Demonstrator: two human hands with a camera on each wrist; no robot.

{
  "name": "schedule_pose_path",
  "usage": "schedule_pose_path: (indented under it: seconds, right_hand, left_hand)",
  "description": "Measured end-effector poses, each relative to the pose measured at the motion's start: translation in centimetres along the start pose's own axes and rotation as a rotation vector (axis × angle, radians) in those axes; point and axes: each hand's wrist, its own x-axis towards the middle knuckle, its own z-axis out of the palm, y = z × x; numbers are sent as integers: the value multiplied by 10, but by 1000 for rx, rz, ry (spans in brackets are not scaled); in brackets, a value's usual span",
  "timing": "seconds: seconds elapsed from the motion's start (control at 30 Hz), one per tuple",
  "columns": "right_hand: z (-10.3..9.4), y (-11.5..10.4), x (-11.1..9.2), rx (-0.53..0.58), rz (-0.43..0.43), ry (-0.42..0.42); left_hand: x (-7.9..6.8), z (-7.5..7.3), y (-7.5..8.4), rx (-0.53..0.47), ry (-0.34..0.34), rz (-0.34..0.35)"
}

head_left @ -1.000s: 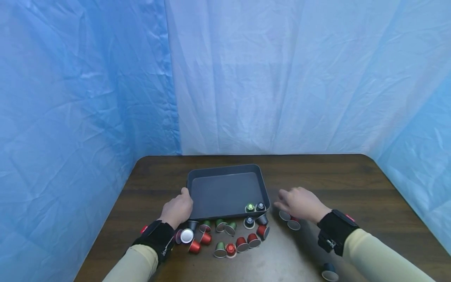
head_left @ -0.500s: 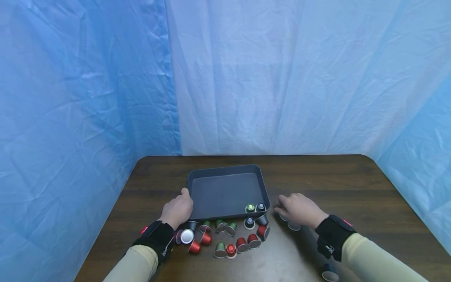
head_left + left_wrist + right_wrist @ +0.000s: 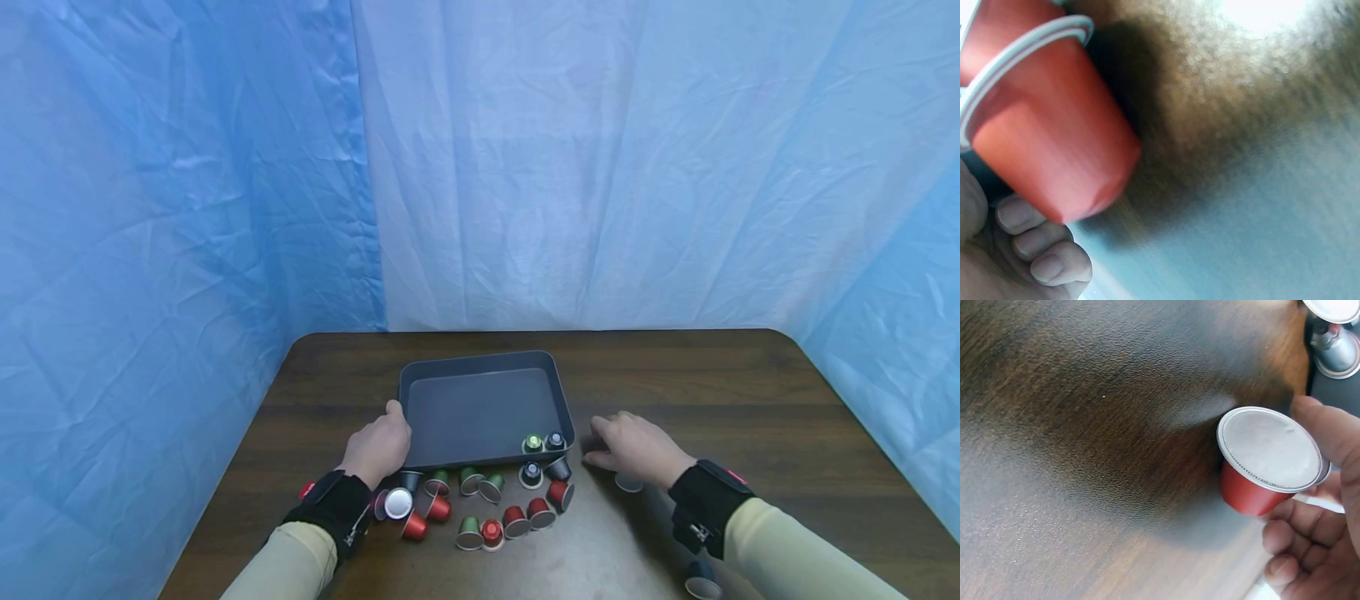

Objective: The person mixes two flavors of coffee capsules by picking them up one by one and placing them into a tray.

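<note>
My left hand [image 3: 378, 444] grips the left rim of a dark grey baking tray [image 3: 480, 404]. Its fingers [image 3: 1047, 247] are curled in the left wrist view, beside a red coffee capsule [image 3: 1054, 128]. To the right of the tray, my right hand [image 3: 637, 448] is low over the table, thumb and fingers around a coffee capsule [image 3: 1325, 472] that is mostly hidden. In front of it in the right wrist view is a red capsule [image 3: 1250, 490] with a silver lid. A green capsule [image 3: 532, 443] and a dark one [image 3: 555, 441] stand in the tray's near right corner.
Several red, green and dark capsules lie along the tray's near side, among them a red one [image 3: 516, 521] and a white-lidded one [image 3: 398, 502]. A dark blue capsule [image 3: 702, 581] lies by the right forearm. Blue sheeting [image 3: 585, 167] hangs behind the wooden table [image 3: 675, 358].
The right hand has lowered slightly and closed around the farther of two capsules there, which is now hidden by it in the head view. The left hand and tray have stayed put.
</note>
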Motion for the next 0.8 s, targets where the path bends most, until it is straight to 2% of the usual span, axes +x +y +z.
schedule_pose_path:
  seconds: [0.37, 0.63, 0.8]
  right_hand:
    - [-2, -3, 0, 4, -26, -19]
    - [-4, -5, 0, 16, -2, -47]
    - [-5, -4, -1, -35, -60, -11]
  left_hand:
    - [1, 1, 0, 4, 4, -3]
    - [0, 0, -1, -9, 1, 2]
    - [1, 0, 0, -24, -8, -11]
